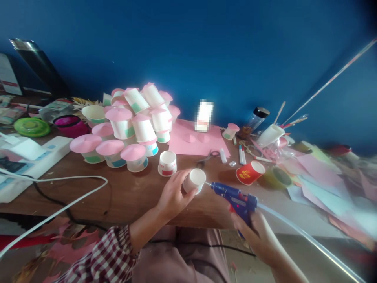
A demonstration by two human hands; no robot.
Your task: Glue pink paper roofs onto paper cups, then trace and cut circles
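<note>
My left hand (173, 194) is closed around a small white paper cup (194, 180), held above the front edge of the brown table (129, 188) with its open end facing up. My right hand (259, 232) grips a blue hot glue gun (237, 198). Its nozzle points left and touches the cup's side. A clear glue stick (294, 230) trails from the back of the gun toward the lower right. Just behind the held cup stands another white cup with a red band (167, 163).
A heap of white cups with pink cone lids (126, 125) fills the table's middle left. Pink paper (194, 141), scissors (209, 156), a red cup on its side (250, 172), markers and loose coloured paper (318, 177) lie to the right. A white power strip (32, 157) and cable (73, 196) are at left.
</note>
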